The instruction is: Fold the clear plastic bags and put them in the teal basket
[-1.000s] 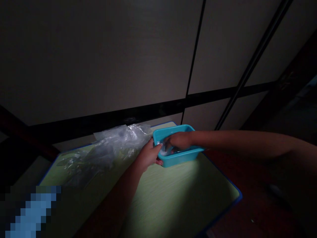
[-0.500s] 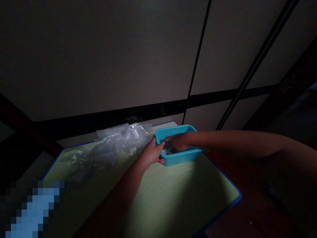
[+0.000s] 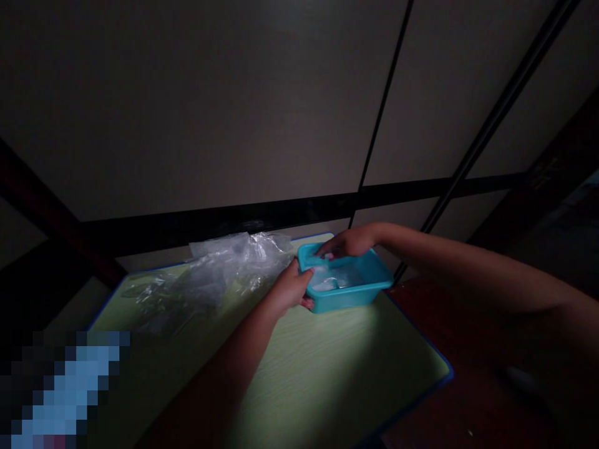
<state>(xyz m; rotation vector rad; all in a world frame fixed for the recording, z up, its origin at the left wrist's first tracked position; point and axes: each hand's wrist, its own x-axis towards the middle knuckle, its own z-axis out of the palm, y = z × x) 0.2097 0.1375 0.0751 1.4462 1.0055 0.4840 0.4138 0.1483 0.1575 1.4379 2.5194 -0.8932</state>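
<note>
Plastic (image 3: 234, 265) (crumpled) beside basin (image 3: 346, 300); left grip (image 3: 292, 285) holds basin end; right grip (image 3: 354, 241), can't tell

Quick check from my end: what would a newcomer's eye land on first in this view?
Most likely the turquoise tub near the middle, bright in a dark scene, with the left grip on its left end and the right grip at its far side. Next, the shiny heap of clear plastic left of it, then the pale green table with a blue edge beneath both.
</note>
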